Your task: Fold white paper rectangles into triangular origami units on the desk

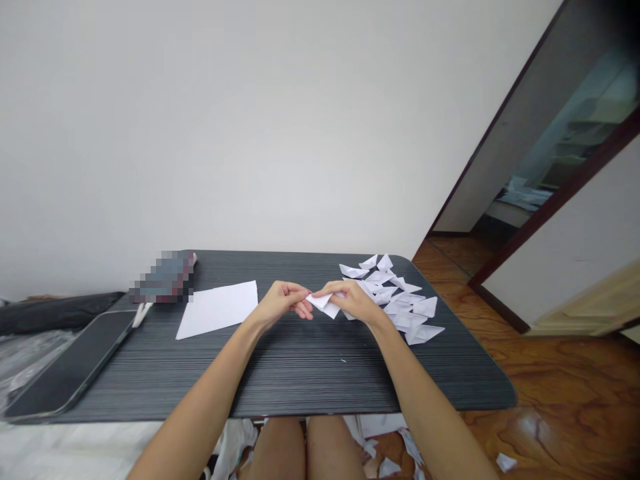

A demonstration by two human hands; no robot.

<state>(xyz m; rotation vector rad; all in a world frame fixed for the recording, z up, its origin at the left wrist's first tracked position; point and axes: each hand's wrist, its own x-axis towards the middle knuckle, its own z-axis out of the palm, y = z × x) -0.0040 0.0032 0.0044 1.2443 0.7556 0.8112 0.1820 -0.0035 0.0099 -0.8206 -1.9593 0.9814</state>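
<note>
Above the middle of the table, a small piece of folded white paper (325,304) is between my two hands. My right hand (354,300) grips it from the right, thumb on top and fingers partly hidden behind it. At the paper's left tip, the thumb and forefinger of my left hand (284,301) pinch it, while the other fingers curl loosely below. Several folded paper boats (400,303) lie in a loose group just beyond my right hand. A stack or sheet of plain white paper (220,308) rests left of my left hand.
The dark table (310,380) stands against a white wall (280,133). A pixelated object (164,277) sits at its back left, beside a black flat panel (75,363). Paper scraps (389,467) lie below the table's front edge, and one scrap (506,461) is on the wooden floor.
</note>
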